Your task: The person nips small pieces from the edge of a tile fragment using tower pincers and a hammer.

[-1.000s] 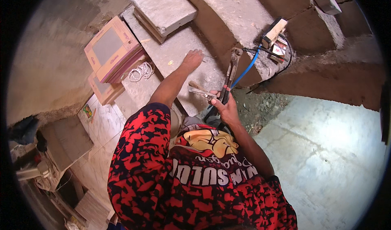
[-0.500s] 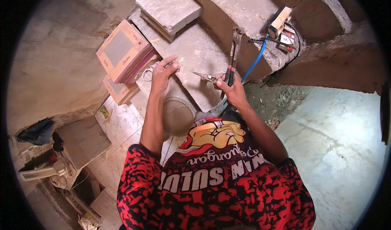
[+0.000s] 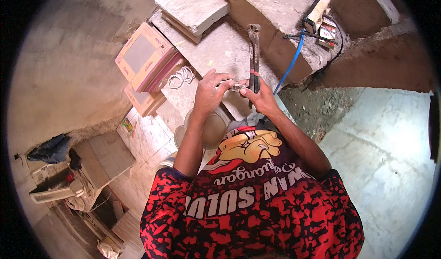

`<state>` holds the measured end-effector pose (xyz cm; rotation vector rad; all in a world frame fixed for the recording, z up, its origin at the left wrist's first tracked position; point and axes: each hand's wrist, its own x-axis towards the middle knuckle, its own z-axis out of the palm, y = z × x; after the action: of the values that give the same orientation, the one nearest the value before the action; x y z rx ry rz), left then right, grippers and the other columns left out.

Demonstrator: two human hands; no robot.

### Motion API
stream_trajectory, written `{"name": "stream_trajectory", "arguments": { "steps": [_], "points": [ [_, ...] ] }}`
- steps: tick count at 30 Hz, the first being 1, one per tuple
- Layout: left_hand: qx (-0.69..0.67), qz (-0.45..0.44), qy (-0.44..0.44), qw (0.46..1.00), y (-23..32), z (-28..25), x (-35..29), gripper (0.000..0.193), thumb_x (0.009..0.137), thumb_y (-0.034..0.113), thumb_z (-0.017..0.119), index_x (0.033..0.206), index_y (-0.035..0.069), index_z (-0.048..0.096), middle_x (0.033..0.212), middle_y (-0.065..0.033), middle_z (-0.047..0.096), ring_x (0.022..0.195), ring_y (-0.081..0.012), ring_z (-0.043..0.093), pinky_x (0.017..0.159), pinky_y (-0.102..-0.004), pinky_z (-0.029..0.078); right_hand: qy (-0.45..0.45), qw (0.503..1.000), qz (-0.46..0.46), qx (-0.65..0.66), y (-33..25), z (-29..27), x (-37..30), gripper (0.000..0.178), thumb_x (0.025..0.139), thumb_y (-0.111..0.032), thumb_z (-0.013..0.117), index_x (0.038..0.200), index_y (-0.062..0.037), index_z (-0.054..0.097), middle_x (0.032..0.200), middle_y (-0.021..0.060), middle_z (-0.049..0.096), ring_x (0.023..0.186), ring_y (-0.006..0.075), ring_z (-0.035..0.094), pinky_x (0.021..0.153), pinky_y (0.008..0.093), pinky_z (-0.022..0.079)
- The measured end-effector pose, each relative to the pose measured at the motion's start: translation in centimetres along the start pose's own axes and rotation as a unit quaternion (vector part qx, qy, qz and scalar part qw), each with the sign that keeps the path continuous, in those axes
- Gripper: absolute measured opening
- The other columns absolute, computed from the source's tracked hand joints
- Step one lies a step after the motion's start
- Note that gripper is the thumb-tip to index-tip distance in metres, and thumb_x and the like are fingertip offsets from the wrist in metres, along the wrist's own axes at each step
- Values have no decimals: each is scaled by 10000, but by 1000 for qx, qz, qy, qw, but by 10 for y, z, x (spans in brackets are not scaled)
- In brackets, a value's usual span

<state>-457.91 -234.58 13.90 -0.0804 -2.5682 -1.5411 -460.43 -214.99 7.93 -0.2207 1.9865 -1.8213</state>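
Note:
My right hand [image 3: 262, 98] is closed around long-handled pincers [image 3: 254, 52] with dark, red-banded grips, their jaws pointing up and away from me. The same hand also keeps a small pointed metal tool [image 3: 237, 87] between thumb and fingers. My left hand [image 3: 210, 93] has come to that tool's pointed end, thumb and fingers pinched around it, so the tip is hidden. Both hands are above a dusty concrete step [image 3: 220, 52]. Below my left forearm stands a bucket [image 3: 215, 132], partly covered by the arm.
Stacked tile cartons [image 3: 146, 59] stand left of the step, beside a coiled white cord [image 3: 181, 77]. A thick slab [image 3: 190, 6] lies farther back. At right are a wooden-sided block [image 3: 317, 15], a small red-and-white pack [image 3: 327, 33] and a blue cable [image 3: 294, 59].
My left hand has moved right and closed on the small tool's pointed end. The pincers have shifted slightly left and stand more upright. The white cord is now more exposed.

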Motion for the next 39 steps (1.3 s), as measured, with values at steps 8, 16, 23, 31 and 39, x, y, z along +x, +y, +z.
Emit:
{"name": "stream_trajectory", "arguments": {
  "steps": [8, 16, 23, 31, 39],
  "points": [
    [59, 18, -1, 998, 1, 14, 1, 184, 830, 200, 660, 954, 74, 710, 912, -116, 684, 887, -268, 625, 843, -372, 455, -10, 1000, -6, -24, -2, -5, 1, 680, 841, -304, 707, 1340, 28, 386, 1060, 70, 672, 983, 154, 595, 898, 296, 440],
    [126, 85, 11, 988, 2, 21, -7, 113, 824, 136, 652, 921, 90, 688, 865, -59, 681, 869, -232, 630, 926, -384, 387, -2, 1000, -10, -22, -8, -4, 0, 690, 840, -322, 705, 1347, 16, 383, 1059, 68, 676, 981, 172, 608, 898, 304, 441],
    [161, 126, 75, 976, -2, 36, -16, 111, 811, 104, 665, 918, 131, 676, 859, -13, 683, 845, -180, 633, 1005, -427, 294, 1, 999, -10, -47, -12, -5, -1, 674, 844, -306, 699, 1349, 10, 382, 1061, 69, 676, 965, 172, 618, 882, 300, 448],
    [179, 135, 49, 973, -3, 38, -9, 133, 814, 129, 667, 947, 123, 678, 871, -11, 688, 837, -161, 631, 980, -405, 301, 20, 1000, 1, -22, -36, -11, -9, 570, 862, -250, 672, 1296, 21, 420, 1018, 89, 684, 781, 165, 658, 676, 326, 506],
    [164, 114, 99, 975, -23, 39, -2, 251, 777, 91, 674, 1022, 81, 622, 859, -44, 691, 794, -186, 648, 969, -417, 300, 44, 960, -122, -248, -96, -65, -54, 343, 861, -201, 664, 1134, -41, 529, 841, 186, 632, 788, 277, 667, 681, 352, 494]
  ]
}}
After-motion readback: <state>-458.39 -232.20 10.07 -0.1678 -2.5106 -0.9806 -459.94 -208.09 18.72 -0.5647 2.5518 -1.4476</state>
